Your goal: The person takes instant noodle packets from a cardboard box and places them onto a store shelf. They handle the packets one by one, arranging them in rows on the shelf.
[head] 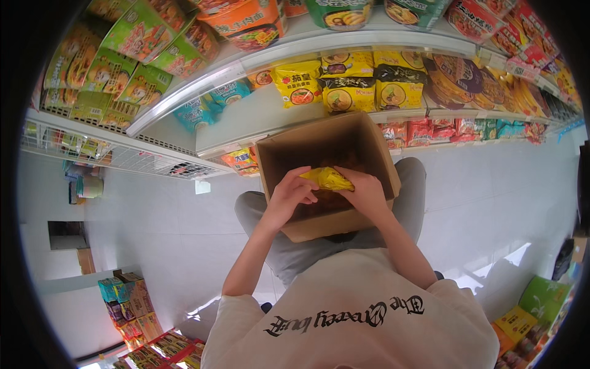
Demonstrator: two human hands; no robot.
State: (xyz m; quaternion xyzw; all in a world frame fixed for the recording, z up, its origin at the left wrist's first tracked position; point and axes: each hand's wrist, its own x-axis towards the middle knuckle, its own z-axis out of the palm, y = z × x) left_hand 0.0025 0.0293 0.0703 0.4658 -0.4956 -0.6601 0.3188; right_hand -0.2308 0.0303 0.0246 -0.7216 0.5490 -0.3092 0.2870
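Above the mouth of an open cardboard box (318,233) I hold a yellow plastic noodle packet (329,178), seen nearly end-on. My right hand (366,188) grips its right side, thumb and fingers around it. At the packet's left end is my left hand (291,193), its index finger and thumb against the wrapper and the other fingers curled. The box stands between my knees, tilted towards me. Its inside is dark, and what lies at the bottom is too dim to make out.
Ahead, a shelf (258,117) carries yellow noodle packets (349,94) and blue packets (196,113). Red packets (431,133) fill a lower level. Cup noodles (251,27) stand above. A wire rack (138,154) juts out at left. Stacked packets (122,300) and cartons sit behind left.
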